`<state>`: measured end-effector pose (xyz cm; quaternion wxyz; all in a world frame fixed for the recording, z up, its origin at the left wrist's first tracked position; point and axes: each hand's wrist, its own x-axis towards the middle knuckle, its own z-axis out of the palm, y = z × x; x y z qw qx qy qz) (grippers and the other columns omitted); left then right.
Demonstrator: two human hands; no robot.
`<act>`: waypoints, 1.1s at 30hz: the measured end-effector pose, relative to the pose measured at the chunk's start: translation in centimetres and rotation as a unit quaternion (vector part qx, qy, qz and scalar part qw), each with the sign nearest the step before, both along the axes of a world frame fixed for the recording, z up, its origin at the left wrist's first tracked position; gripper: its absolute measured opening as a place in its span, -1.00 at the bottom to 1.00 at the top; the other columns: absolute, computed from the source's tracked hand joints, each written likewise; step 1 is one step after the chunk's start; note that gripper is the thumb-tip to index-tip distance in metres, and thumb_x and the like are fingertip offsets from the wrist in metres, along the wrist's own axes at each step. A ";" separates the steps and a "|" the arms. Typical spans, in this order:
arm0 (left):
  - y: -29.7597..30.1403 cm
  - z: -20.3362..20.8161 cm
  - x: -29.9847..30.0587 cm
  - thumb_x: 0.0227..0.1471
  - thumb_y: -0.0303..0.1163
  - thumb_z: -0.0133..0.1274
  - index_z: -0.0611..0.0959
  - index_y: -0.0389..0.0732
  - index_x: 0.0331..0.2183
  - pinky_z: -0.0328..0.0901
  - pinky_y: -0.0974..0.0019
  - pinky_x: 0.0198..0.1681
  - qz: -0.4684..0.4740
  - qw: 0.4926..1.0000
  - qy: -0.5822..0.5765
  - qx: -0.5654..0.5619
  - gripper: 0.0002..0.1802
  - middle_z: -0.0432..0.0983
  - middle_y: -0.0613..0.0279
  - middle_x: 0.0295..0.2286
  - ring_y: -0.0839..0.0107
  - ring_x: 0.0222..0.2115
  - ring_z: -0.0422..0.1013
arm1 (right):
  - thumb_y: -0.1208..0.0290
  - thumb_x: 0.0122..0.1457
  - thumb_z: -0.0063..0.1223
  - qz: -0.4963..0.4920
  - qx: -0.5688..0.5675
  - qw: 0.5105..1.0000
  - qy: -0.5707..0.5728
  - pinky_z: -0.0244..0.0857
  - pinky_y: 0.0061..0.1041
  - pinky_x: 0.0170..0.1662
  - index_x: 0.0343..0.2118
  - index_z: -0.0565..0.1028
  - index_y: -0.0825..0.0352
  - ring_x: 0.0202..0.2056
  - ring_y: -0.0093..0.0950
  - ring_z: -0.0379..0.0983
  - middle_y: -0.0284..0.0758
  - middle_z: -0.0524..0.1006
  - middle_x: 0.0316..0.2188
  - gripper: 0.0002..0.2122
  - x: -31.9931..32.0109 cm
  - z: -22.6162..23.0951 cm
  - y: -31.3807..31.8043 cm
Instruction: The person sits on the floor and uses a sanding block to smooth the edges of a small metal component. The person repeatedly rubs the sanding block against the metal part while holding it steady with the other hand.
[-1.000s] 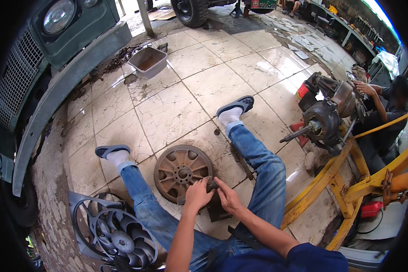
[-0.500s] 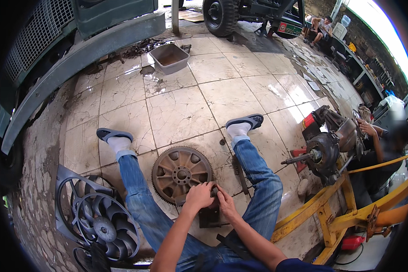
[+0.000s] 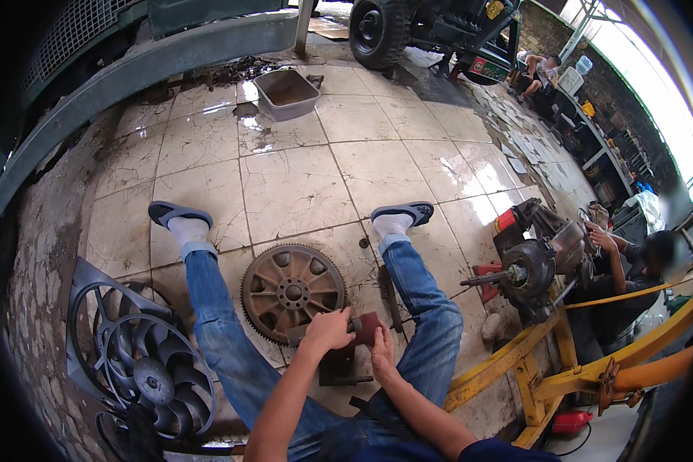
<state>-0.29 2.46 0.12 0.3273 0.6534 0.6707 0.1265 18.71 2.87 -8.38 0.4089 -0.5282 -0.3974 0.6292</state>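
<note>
My left hand (image 3: 329, 331) is wrapped round a short grey metal shaft (image 3: 296, 334), whose rounded end sticks out toward my right hand. A dark red sheet of sandpaper (image 3: 368, 329) rests against my right hand (image 3: 383, 353), pinched at its edge by the thumb and fingers, close to the shaft's end. Just below the hands stands a dark metal vise-like block (image 3: 336, 365) with a bar, partly hidden by my left hand and wrist. Beyond them a rusty toothed flywheel (image 3: 292, 269) lies flat between my legs.
A black radiator fan (image 3: 153, 381) in its shroud lies at left. A dark metal bar (image 3: 390, 296) is by my right leg. To the right, a yellow engine stand (image 3: 527, 385) bears a gearbox (image 3: 527, 266), with a person (image 3: 631, 262) behind it. A grey basin (image 3: 289, 96) sits farther off.
My right hand has drawn back from the shaft's end, and the dark red sandpaper now shows. My left hand keeps its hold. The whole view has shifted slightly.
</note>
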 end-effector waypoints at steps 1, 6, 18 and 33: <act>-1.0 -1.0 -0.2 -0.06 -0.06 0.21 0.43 -0.28 0.06 0.38 0.00 -0.10 0.008 1.000 0.011 0.013 -0.28 0.58 -0.03 -0.18 0.01 -0.15 0.52 | 0.31 0.43 -0.23 0.044 0.074 0.995 -0.053 0.32 -0.48 0.08 0.16 0.35 0.32 0.01 -0.48 0.41 -0.28 0.45 0.01 -0.67 -0.5 1.8 -0.4; -1.3 -0.7 -0.3 -0.09 -0.17 0.23 0.39 -0.31 0.06 0.41 0.00 -0.18 -0.002 0.999 0.028 0.028 -0.28 0.59 -0.08 -0.25 -0.02 -0.24 0.55 | 0.30 0.43 -0.23 0.141 0.220 0.959 -0.111 0.24 -0.52 0.09 0.18 0.33 0.47 0.01 -0.52 0.38 -0.25 0.48 0.03 -0.60 -3.0 6.2 -1.5; 0.4 1.4 0.8 -0.02 -0.17 0.12 0.16 -0.15 0.30 0.41 -0.10 -0.19 0.023 0.997 0.044 -0.051 -0.10 0.61 -0.16 -0.36 -0.13 -0.30 0.54 | 0.36 0.40 -0.19 0.121 0.100 0.980 -0.124 0.18 -0.53 0.16 0.18 0.38 0.39 0.10 -0.50 0.38 -0.18 0.50 0.08 -0.63 -3.9 5.5 0.3; 0.6 2.7 0.6 -0.07 -0.19 0.21 -0.02 -0.01 0.35 0.40 -0.10 -0.17 0.023 0.993 0.068 -0.093 0.07 0.59 -0.25 -0.36 -0.18 -0.30 0.52 | 0.40 0.34 -0.10 0.103 0.148 0.969 -0.168 0.34 -0.39 0.05 0.11 0.44 0.38 0.05 -0.18 0.48 0.00 0.53 -0.01 -0.67 -3.6 8.4 -1.5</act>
